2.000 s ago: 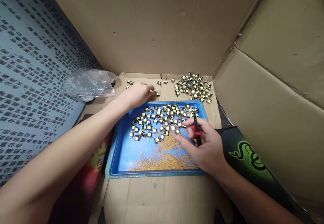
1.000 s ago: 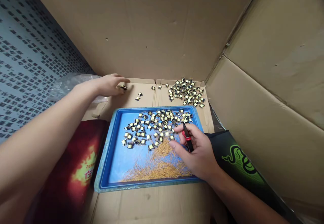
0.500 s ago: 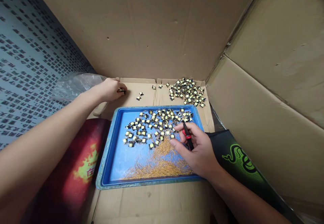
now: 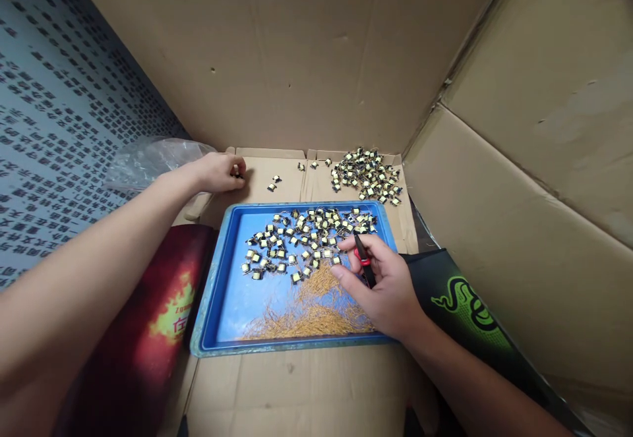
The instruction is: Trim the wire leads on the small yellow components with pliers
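My left hand is at the back left of the cardboard, its fingers closed around a small transformer that is mostly hidden, with only a dark edge showing. My right hand hovers over the right side of the blue tray and grips wire cutters with black and red parts, pointed away from me. Under and beside it lie many small black-and-yellow transformers in the back half of the tray. Cut copper-coloured wire bits are heaped along the tray's front.
A pile of transformers sits on the cardboard behind the tray, with several loose ones to its left. A clear plastic bag lies at the back left. Cardboard walls rise behind and right. Red and black-green printed mats flank the tray.
Both hands keep nearly the same places and grips. The whole view has shifted slightly, with the tray appearing a little higher in the picture.
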The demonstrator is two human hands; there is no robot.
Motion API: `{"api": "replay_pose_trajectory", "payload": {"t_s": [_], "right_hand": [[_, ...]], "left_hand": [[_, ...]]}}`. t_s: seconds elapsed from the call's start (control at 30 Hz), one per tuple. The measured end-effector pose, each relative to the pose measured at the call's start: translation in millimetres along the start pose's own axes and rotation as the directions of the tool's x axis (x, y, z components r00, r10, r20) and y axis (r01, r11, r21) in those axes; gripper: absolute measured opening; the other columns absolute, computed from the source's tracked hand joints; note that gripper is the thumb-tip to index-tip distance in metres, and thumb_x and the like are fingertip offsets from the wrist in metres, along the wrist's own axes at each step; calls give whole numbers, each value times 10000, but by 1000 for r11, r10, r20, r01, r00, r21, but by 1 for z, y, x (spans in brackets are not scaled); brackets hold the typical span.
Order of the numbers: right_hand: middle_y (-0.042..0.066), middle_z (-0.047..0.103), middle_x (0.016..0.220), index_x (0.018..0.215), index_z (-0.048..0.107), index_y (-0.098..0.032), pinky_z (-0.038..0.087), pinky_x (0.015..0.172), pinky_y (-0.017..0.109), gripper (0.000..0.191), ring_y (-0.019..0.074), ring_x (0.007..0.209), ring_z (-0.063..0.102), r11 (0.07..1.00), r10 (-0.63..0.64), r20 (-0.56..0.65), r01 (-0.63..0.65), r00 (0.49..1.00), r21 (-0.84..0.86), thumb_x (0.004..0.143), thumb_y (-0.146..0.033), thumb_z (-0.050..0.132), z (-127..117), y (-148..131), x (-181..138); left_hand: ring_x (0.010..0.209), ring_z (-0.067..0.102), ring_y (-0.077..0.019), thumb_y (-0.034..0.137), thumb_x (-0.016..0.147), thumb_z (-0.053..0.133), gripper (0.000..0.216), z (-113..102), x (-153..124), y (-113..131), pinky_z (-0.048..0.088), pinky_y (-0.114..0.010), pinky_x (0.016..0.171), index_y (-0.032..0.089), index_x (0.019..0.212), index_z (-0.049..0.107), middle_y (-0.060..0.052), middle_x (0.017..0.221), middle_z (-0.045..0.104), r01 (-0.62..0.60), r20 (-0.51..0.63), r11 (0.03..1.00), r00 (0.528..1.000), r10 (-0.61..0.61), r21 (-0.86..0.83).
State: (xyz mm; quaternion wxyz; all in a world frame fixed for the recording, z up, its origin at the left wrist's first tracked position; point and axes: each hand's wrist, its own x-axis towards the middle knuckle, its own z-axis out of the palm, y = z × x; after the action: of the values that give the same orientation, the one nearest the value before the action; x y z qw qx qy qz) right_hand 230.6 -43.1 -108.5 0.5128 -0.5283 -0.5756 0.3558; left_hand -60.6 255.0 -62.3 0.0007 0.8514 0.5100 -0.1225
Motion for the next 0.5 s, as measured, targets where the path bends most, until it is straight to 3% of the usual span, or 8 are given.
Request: {"api": "replay_pose_trajectory", "payload": {"t_s": [0.2, 0.5], "right_hand": [[-49, 524, 773, 1125, 666, -241, 440, 622, 291, 214, 116, 666, 527, 1000, -6, -6, 6, 1000, 0, 918, -252, 720, -1, 0, 1], [-40, 545, 763, 1120, 678, -232, 453, 640, 302, 186, 124, 663, 540, 1000, -9, -2, 9, 1000, -24, 937, -260, 697, 1, -2, 1]], "left_hand": [[1068, 697, -334, 376, 774, 599, 494, 17, -5, 4, 526, -372, 945, 137, 1189, 721, -187, 1136, 724, -16, -140, 999, 990, 23, 47], [1023, 729, -321, 377, 765, 589, 468, 12, -15, 5, 539, -364, 949, 157, 1133, 777, -137, 1042, 782, 2, -154, 998, 988, -10, -56]]}}
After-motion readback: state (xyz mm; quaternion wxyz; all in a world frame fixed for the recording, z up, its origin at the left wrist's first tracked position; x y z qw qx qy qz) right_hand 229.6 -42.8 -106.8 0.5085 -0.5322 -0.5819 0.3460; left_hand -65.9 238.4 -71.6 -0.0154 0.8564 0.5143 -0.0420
